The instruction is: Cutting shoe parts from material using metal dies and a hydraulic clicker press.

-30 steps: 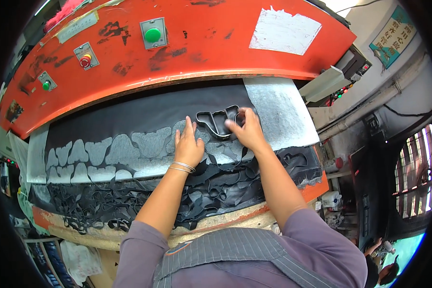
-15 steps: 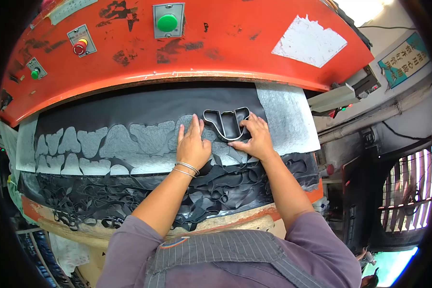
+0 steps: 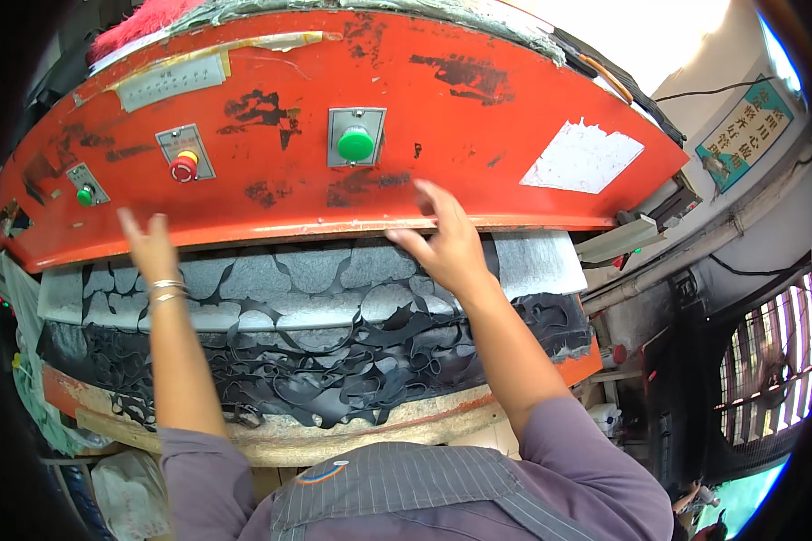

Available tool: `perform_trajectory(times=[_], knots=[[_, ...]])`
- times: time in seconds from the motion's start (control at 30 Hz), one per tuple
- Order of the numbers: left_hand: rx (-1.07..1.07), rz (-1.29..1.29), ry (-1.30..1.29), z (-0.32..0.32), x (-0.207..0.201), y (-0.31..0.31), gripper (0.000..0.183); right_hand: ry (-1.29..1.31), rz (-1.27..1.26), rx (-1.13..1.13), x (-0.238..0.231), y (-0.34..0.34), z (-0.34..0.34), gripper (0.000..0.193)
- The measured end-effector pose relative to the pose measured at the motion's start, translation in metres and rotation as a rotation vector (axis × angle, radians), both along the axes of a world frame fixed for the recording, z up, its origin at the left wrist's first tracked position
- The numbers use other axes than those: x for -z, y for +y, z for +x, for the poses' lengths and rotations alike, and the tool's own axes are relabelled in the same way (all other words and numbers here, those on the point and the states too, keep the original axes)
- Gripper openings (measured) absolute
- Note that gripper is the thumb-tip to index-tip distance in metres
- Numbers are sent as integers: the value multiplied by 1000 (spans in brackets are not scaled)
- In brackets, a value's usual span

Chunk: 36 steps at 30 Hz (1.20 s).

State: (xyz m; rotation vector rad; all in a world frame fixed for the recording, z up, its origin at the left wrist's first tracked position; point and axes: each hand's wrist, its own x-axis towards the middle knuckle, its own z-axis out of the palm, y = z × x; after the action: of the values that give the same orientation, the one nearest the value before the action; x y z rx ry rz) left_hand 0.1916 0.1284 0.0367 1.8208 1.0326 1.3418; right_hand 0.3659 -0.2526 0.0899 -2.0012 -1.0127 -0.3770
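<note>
My left hand is raised at the lower edge of the orange press head, fingers apart and a little blurred, holding nothing. In front of the press's middle, below the large green push button, my right hand is up with thumb and fingers apart, also empty and not on the button. Under the press head lies a pale cutting board with a dark sheet full of cut-out gaps. The metal cutting die does not show in this view.
Dark, tangled offcuts are heaped along the front of the board, above a worn wooden edge. A red stop button and a small green button sit on the press's left. A barred window is at the right.
Both hands have left the metal die and the sheet; the left went left, the right up toward the press head. The view has shifted, and the press head now covers where the die lay.
</note>
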Motion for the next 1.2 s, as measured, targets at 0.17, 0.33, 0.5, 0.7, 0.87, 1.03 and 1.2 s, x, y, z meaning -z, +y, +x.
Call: perform_trajectory(times=[0.17, 0.33, 0.5, 0.7, 0.87, 1.03, 1.2], knots=[[-194, 289, 37, -80, -32, 92, 70, -78, 88, 22, -47, 68, -15, 42], [230, 14, -24, -139, -8, -10, 59, 27, 21, -135, 11, 2, -74, 45], [715, -230, 321, -135, 17, -215, 9, 341, -719, -438, 35, -77, -136, 46], [947, 128, 586, -146, 43, -345, 15, 110, -735, -462, 94, -148, -187, 49], [813, 257, 582, -135, 45, -359, 14, 54, -643, -334, 97, -148, -185, 42], [778, 135, 676, -127, 39, -358, 18, 209, -868, -649, 69, -143, -144, 42], [965, -229, 854, -93, 2, -342, 22, 54, -485, -313, 51, -94, -15, 61]])
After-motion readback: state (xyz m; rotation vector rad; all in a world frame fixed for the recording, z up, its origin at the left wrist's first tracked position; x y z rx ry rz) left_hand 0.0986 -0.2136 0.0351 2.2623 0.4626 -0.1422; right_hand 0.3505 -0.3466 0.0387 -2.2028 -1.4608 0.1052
